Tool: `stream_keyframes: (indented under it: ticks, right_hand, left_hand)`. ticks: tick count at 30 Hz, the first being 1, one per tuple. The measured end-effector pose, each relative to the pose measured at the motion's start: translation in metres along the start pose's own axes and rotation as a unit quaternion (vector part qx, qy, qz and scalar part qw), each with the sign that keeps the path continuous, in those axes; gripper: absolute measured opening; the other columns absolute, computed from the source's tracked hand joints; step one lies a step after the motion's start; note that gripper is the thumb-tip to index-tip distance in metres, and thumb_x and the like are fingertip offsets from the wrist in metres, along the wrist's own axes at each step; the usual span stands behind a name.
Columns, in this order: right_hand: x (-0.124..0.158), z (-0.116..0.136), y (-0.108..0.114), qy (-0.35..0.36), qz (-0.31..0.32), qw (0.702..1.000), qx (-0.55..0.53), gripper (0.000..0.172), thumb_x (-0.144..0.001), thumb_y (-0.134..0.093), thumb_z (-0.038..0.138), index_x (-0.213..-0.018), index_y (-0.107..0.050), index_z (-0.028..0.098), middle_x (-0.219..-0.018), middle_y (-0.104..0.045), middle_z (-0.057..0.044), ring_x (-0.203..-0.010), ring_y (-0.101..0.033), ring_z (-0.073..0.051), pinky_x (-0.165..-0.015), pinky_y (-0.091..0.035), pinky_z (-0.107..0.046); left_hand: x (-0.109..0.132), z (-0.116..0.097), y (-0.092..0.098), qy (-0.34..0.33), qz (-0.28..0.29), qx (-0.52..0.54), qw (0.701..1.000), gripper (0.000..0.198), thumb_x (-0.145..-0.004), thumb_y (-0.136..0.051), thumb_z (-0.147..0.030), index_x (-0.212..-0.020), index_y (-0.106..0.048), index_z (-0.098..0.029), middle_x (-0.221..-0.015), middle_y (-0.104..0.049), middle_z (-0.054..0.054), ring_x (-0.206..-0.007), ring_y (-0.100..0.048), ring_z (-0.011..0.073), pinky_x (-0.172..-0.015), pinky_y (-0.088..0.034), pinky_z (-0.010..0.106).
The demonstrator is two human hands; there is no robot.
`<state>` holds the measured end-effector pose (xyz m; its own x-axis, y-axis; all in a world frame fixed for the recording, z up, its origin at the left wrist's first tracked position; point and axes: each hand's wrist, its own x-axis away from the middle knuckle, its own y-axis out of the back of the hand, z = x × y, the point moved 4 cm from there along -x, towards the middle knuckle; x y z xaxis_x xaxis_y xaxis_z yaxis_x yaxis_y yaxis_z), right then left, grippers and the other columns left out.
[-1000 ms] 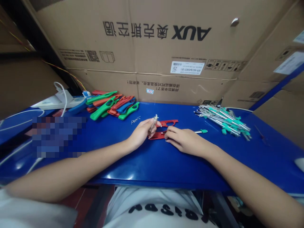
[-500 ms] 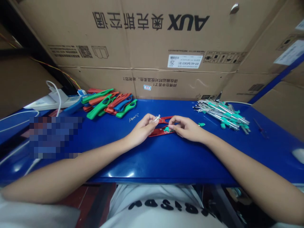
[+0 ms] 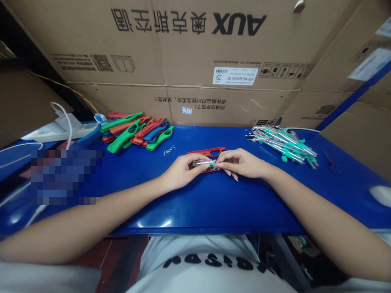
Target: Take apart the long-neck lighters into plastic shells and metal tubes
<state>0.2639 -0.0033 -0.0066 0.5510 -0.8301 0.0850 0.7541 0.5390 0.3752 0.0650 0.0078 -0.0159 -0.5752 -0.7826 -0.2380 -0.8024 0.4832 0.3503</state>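
Note:
Between the thumb and fingers of my left hand (image 3: 183, 171) is a shiny metal tube (image 3: 200, 162), lying nearly level. At its right end sits a small green plastic part (image 3: 213, 165) with thin wires, pinched by the fingertips of my right hand (image 3: 242, 163). Below the fingers, a red handle shell half (image 3: 209, 171) shows only in part; my hands cover most of it. The other red shell half (image 3: 216, 152), with an oval finger opening, lies just behind them on the blue table (image 3: 195, 203).
Green, red, orange and blue handle shells (image 3: 137, 132) are piled at the back left. Metal tubes with green parts and wires (image 3: 284, 145) lie at the back right. A power strip (image 3: 82, 131) and white cable are at the left. A cardboard box (image 3: 189, 57) stands behind.
A metal tube now shows in my left hand, where a small pale end stuck out before. This hand has moved lower and closer to the right hand, covering more of the near red shell.

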Motion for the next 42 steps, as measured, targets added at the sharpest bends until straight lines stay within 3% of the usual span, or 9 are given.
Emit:
stream_keyframes:
  ticks: [5, 8, 13, 20, 42]
  right_hand:
    - [0.0005, 0.0005, -0.0012, -0.006, -0.013, 1.0, 0.007, 0.045, -0.087, -0.067, 0.058, -0.095, -0.072, 0.014, -0.068, -0.065, 0.0, -0.042, -0.048, -0.006, -0.037, -0.038, -0.021]
    - [-0.0008, 0.001, -0.0006, 0.023, -0.023, 0.999, 0.01, 0.041, -0.089, -0.067, 0.054, -0.09, -0.074, 0.014, -0.066, -0.064, 0.001, -0.045, -0.044, -0.005, -0.041, -0.034, -0.021]
    - [-0.0033, 0.0002, 0.0003, 0.046, -0.028, 0.999, 0.003, 0.035, -0.086, -0.072, 0.048, -0.091, -0.072, 0.013, -0.066, -0.063, 0.001, -0.056, -0.05, -0.008, -0.051, -0.037, -0.022]
    - [-0.0044, -0.0015, 0.0007, 0.063, -0.027, 0.996, -0.054, 0.038, -0.082, -0.079, 0.041, -0.107, -0.062, 0.018, -0.074, -0.061, 0.003, -0.065, -0.056, -0.009, -0.063, -0.046, -0.023]
    - [-0.0051, 0.0002, -0.0003, 0.081, -0.045, 0.996, 0.0, 0.034, -0.086, -0.075, 0.045, -0.104, -0.065, 0.018, -0.073, -0.062, 0.002, -0.062, -0.052, -0.009, -0.057, -0.04, -0.023]
  left_hand:
    - [0.0002, -0.0021, 0.0003, -0.007, 0.002, -0.015, 1.0, 0.029, -0.091, -0.067, -0.038, -0.106, -0.075, -0.014, -0.107, -0.077, 0.009, -0.096, -0.071, 0.0211, -0.085, -0.054, 0.029]
    - [0.0006, -0.0035, 0.0004, -0.015, 0.001, -0.019, 1.0, 0.029, -0.091, -0.067, -0.038, -0.106, -0.075, -0.015, -0.106, -0.077, 0.008, -0.094, -0.071, 0.0207, -0.083, -0.055, 0.028]
    - [0.0013, -0.0033, -0.001, -0.026, -0.006, -0.01, 1.0, 0.028, -0.088, -0.071, -0.037, -0.104, -0.075, -0.014, -0.106, -0.077, 0.009, -0.095, -0.072, 0.0206, -0.085, -0.056, 0.028]
    - [0.0016, -0.0028, -0.0016, -0.026, -0.018, -0.003, 0.999, 0.027, -0.086, -0.072, -0.036, -0.101, -0.075, -0.014, -0.104, -0.078, 0.008, -0.093, -0.073, 0.0207, -0.084, -0.057, 0.029]
    - [0.0013, 0.0011, -0.0032, -0.002, -0.015, -0.005, 1.0, 0.029, -0.087, -0.072, -0.038, -0.104, -0.079, -0.016, -0.101, -0.08, 0.007, -0.091, -0.074, 0.0218, -0.08, -0.056, 0.029]
